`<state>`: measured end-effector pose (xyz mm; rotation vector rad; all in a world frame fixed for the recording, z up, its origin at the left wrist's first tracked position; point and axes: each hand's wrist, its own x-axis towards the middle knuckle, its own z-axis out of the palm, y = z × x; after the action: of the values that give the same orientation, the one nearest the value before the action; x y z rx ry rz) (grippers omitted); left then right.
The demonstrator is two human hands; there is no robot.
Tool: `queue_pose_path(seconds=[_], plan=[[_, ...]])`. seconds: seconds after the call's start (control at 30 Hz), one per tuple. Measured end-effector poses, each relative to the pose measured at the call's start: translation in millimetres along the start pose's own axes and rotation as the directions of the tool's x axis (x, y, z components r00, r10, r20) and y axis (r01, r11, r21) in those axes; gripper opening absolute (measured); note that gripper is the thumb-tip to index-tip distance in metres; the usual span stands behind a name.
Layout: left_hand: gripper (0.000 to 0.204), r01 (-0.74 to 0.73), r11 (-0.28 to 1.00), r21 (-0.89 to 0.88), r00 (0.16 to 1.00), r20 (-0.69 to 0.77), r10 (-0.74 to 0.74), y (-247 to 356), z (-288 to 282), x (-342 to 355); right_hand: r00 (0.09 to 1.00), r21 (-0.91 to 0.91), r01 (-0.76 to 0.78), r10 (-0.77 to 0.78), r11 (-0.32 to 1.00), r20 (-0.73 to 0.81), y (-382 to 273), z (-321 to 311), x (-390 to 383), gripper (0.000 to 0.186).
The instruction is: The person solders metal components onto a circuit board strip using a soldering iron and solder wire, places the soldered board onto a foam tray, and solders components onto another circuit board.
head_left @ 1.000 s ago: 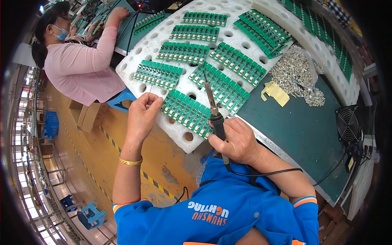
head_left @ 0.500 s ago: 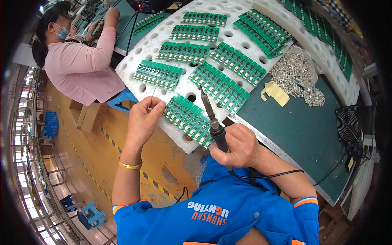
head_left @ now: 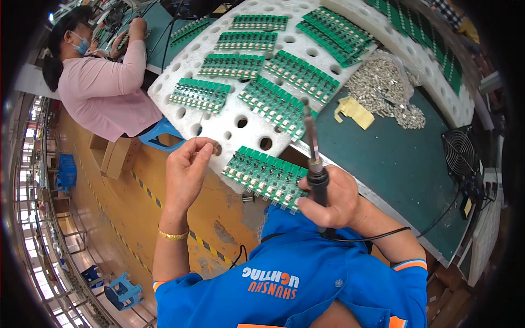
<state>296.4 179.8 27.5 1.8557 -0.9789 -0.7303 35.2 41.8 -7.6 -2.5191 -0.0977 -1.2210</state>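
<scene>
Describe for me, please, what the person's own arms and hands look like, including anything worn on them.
The left hand and right hand are bare, without gloves. A textured, gold-coloured bracelet circles the left wrist. The short blue sleeves end in orange and white trim, leaving the forearms uncovered.

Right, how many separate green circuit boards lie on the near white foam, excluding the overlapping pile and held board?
6: the left column's front board, second board, third board and back board; slanting to its right, a nearer board and a farther board. Others may hide beneath.
</scene>
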Motion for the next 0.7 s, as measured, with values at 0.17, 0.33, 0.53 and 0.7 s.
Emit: queue_pose_path(seconds=[0.17,0.33,0.53,0.7], plan=[[0.02,-0.084,0.992,-0.09,0.996,-0.019,0.083,30,33,-17,0.956,0.055,-0.286,0.28,0.957,0.093,-17,-75,-11,0.037],[0.034,-0.142,0.951,-0.275,0.984,0.062,0.165,51,97,-21,0.944,-0.099,-0.33,0.328,0.939,-0.039,-35,-136,-25,0.037],[0.042,-0.165,0.933,-0.321,0.923,0.283,0.26,79,163,-18,0.905,-0.187,-0.415,0.383,0.89,-0.184,-40,-188,-49,0.046],[0.038,-0.08,0.955,-0.285,0.896,0.4,0.194,88,205,-12,0.808,-0.187,-0.582,0.538,0.791,-0.239,-39,-207,-68,0.043]])
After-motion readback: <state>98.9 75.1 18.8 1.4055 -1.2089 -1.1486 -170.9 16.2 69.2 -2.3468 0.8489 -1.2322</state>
